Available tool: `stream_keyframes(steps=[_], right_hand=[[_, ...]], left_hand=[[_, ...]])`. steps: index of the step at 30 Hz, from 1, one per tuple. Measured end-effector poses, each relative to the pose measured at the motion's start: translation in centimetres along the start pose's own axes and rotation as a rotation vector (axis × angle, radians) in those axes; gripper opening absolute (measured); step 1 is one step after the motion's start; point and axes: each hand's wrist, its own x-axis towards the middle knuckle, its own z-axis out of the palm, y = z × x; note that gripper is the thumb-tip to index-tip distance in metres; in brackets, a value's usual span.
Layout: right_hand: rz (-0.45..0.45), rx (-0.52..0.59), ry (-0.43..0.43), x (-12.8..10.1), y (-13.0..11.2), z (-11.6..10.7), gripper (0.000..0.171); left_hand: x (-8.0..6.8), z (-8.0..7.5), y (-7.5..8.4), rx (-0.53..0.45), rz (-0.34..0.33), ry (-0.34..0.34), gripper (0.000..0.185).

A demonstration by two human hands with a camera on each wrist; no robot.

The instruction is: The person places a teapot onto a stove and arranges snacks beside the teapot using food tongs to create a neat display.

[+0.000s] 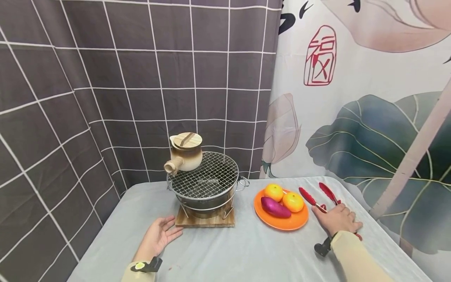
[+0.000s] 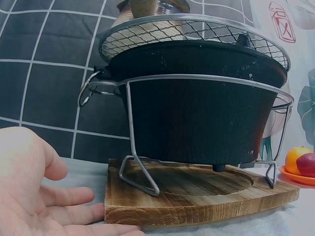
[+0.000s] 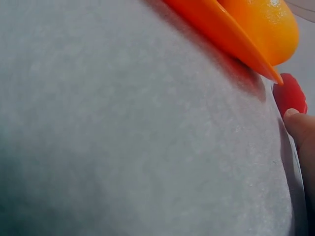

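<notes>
My left hand [image 1: 156, 237] lies palm up on the cloth, fingers stretched out towards the left edge of a wooden board [image 1: 206, 223]. In the left wrist view its fingertips are at the board's corner. On that board stands a black grill pot [image 2: 202, 118] in a wire stand [image 2: 132, 132], topped by a round wire mesh [image 1: 211, 180]. A clay teapot [image 1: 186, 158] with a wooden lid and side handle sits on the mesh, at its left. My right hand [image 1: 338, 220] grips red-tipped tongs [image 1: 308, 196], which lie spread apart; the palm hides their middle.
Left of the tongs, an orange plate [image 1: 282, 225] bears two orange fruits [image 1: 293, 202] and a purple eggplant-shaped piece [image 1: 275, 207]. A pale cloth covers the table [image 1: 225, 254]. Behind it hang a dark grid curtain [image 1: 218, 105] and a flower-printed curtain [image 1: 352, 117].
</notes>
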Motion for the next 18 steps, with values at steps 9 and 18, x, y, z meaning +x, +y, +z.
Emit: stream_keyframes(steps=[9, 18], right_hand=[[-0.010, -0.080, 0.042, -0.29, -0.23, 0.36, 0.118], [-0.017, -0.103, 0.065, -0.35, -0.23, 0.27, 0.117]], left_hand=[[0.13, -0.23, -0.15, -0.002, 0.007, -0.010, 0.060], [0.02, -0.13, -0.02, 0.001, 0.009, -0.011, 0.060]])
